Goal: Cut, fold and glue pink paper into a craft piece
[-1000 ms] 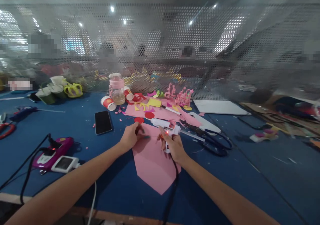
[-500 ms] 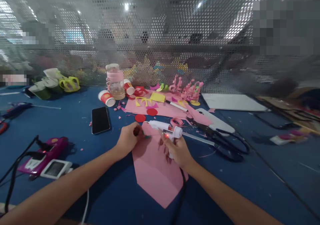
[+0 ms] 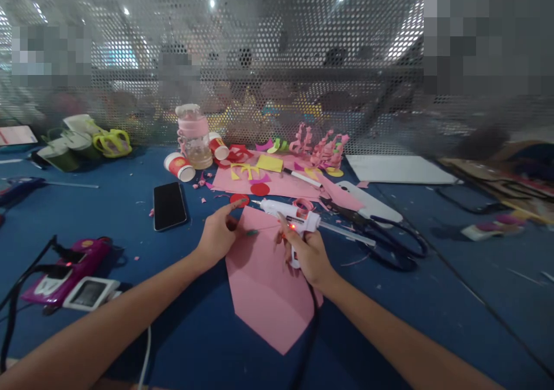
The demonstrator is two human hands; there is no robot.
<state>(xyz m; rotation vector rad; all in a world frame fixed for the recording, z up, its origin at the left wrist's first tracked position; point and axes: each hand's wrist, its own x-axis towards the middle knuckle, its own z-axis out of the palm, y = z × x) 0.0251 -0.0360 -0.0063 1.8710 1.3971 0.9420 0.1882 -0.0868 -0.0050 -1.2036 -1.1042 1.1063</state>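
While right hand (image 3: 309,253) grips glue gun (image 3: 281,210) | left hand (image 3: 217,233) sits at pink paper (image 3: 273,297), far left edge, can't tell if pinching | it seems light, bendy: hold edges

The person is showing two slim, bare forearms (image 3: 156,289), and the left thumb nail (image 3: 251,232) is looking painted in dark green.

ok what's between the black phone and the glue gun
In the head view, going right from the black phone: blue table, the left hand, then a red disc and the top of the near pink sheet by the glue gun.
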